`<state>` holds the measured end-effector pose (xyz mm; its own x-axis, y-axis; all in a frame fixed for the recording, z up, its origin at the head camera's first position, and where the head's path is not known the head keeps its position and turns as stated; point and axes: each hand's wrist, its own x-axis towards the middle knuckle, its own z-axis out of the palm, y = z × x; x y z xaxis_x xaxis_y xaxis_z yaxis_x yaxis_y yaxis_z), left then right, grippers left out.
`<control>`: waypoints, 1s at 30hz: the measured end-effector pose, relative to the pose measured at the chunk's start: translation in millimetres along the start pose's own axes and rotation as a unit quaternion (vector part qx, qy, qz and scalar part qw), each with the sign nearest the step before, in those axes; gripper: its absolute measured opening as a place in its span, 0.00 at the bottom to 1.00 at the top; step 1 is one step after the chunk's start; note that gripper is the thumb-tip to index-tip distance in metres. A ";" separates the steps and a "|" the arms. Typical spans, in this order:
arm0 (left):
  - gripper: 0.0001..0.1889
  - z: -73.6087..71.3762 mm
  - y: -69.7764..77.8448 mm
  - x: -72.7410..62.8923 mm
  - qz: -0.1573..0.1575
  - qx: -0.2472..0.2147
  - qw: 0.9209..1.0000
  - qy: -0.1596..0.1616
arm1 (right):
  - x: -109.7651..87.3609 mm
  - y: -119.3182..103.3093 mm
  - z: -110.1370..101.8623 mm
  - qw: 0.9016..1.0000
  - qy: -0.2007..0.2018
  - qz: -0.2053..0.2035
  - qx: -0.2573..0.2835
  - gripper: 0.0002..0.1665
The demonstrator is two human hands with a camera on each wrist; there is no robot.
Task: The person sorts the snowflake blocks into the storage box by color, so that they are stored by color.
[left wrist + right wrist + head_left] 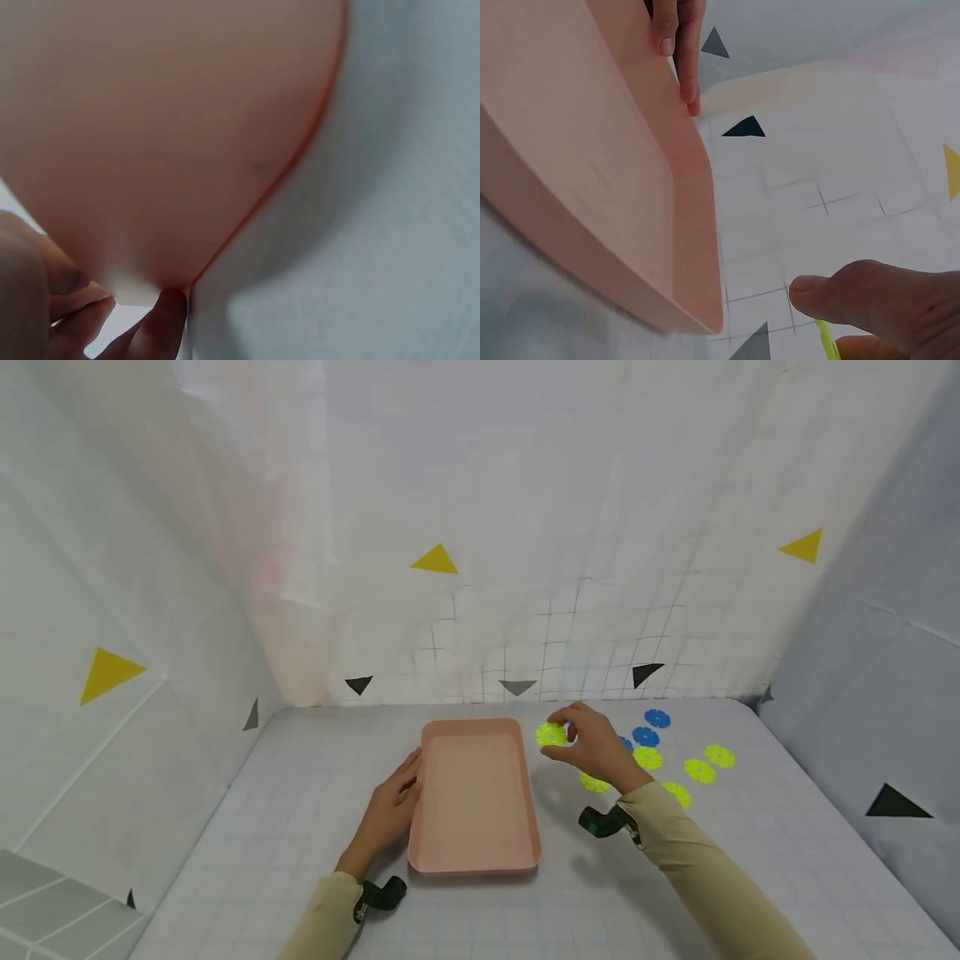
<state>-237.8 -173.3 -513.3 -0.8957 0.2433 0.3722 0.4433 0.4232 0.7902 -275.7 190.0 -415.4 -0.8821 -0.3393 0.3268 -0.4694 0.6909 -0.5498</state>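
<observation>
A shallow pink tray [474, 797] lies on the table in front of me, its inside bare. My left hand [392, 806] rests along the tray's left side, with fairly straight fingers touching the wall and rim; the right wrist view shows its fingertips [690, 86] there. Between thumb and fingers, my right hand [596, 747] pinches a yellow-green notched plastic disc [551, 734] above the table, just right of the tray. Only the disc's edge [827, 339] shows in the right wrist view. A bit of blue shows behind these fingers; I cannot tell whether it is held.
Several more notched discs lie flat to the right: yellow-green ones [700, 771] and blue ones [657, 718], some partly hidden by the right hand and sleeve. White walls with triangle markers [435, 560] enclose the table [277, 827] at the back and sides.
</observation>
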 end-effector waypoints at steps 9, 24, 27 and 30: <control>0.26 2.0 0.4 0.5 0.011 -0.003 1.000 -0.006 | 14.2 -10.8 13.2 0.999 -0.013 0.015 0.027 0.27; 0.26 3.2 0.5 -1.3 0.005 0.000 1.000 -0.007 | 36.0 -24.3 43.8 0.998 -0.036 0.004 0.050 0.25; 0.26 4.0 0.0 -1.0 0.007 -0.002 1.000 -0.006 | 39.4 -27.8 48.1 0.998 -0.041 0.003 0.055 0.24; 0.26 5.1 -0.7 -1.0 0.008 -0.011 1.000 -0.007 | 42.0 -30.2 52.4 0.997 -0.043 -0.002 0.056 0.24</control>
<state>-237.0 -169.3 -516.7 -0.8879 0.2613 0.3786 0.4566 0.3995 0.7949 -300.6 121.4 -425.4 -0.8781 -0.3991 0.2639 -0.4699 0.6156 -0.6327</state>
